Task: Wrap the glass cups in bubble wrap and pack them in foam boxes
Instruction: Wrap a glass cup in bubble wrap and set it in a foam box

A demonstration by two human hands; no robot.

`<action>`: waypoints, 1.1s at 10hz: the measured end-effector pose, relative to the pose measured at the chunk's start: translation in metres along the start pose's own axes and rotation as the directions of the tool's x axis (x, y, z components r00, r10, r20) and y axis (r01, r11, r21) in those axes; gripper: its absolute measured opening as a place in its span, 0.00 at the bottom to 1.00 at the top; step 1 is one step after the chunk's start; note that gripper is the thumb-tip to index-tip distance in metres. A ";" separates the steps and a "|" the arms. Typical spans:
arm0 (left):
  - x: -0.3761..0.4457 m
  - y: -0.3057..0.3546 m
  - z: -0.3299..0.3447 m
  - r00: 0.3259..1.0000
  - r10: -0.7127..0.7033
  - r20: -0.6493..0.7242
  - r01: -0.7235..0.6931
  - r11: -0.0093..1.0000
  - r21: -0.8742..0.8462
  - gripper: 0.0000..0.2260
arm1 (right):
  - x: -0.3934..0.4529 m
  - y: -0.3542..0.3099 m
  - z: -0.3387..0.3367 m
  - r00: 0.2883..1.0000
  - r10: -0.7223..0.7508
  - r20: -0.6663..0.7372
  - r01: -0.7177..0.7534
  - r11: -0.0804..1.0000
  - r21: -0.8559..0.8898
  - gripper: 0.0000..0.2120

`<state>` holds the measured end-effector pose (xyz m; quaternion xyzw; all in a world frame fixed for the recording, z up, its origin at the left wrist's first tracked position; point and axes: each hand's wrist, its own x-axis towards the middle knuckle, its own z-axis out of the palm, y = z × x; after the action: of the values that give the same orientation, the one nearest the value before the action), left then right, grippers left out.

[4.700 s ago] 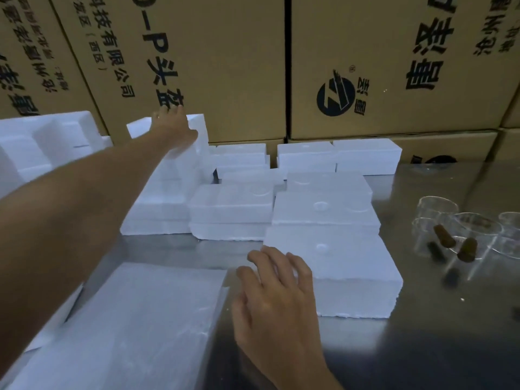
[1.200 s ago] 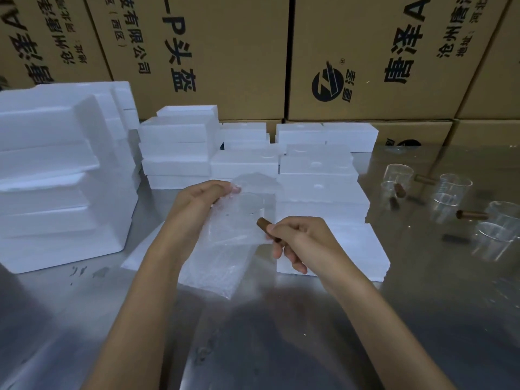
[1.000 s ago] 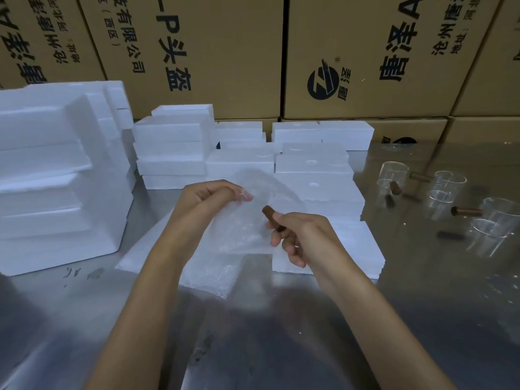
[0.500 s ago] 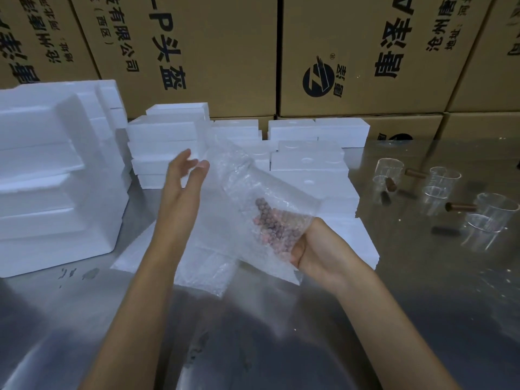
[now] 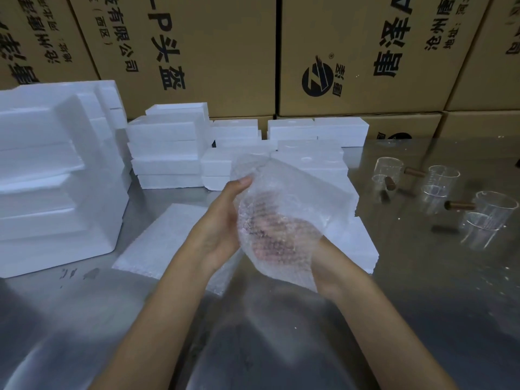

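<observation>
A clear sheet of bubble wrap (image 5: 292,198) is bundled around a glass cup in the middle of the head view, above the steel table (image 5: 281,333). The cup is mostly hidden by the wrap. My left hand (image 5: 222,220) grips the bundle's left side, thumb on top. My right hand (image 5: 318,263) cups the bundle from below and right, its fingers showing dimly through the wrap. A flat stack of bubble wrap sheets (image 5: 166,243) lies under my hands. White foam boxes (image 5: 168,142) are stacked behind.
A tall pile of foam pieces (image 5: 50,175) stands at the left. Several bare glass cups with brown handles (image 5: 439,181) sit at the right. Cardboard cartons (image 5: 351,52) wall off the back.
My left hand has come in from open beside the sheet and now grips the bundle. The wrap has closed over the cup, and my right hand has turned under it.
</observation>
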<state>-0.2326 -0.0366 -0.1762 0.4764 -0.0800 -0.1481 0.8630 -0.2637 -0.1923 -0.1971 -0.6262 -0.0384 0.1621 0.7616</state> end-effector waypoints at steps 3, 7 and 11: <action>0.009 0.007 -0.027 0.970 0.193 -0.145 -0.238 0.860 -0.452 0.25 | 0.006 -0.021 -0.045 0.729 -0.555 -0.400 0.493 0.832 -0.255 0.19; 0.007 -0.003 -0.011 0.994 0.102 0.039 -0.102 0.995 0.005 0.16 | 0.009 -0.014 -0.036 0.822 -0.436 -0.365 0.474 0.880 0.017 0.03; -0.005 -0.012 0.005 0.978 -0.112 0.178 -0.087 0.554 0.828 0.33 | -0.002 0.000 -0.046 0.637 -0.576 -0.511 0.414 0.816 -0.404 0.06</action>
<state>-0.2407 -0.0454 -0.1833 0.8094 -0.2277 -0.1484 0.5206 -0.2534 -0.2364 -0.2065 -0.6986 0.0191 -0.2728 0.6612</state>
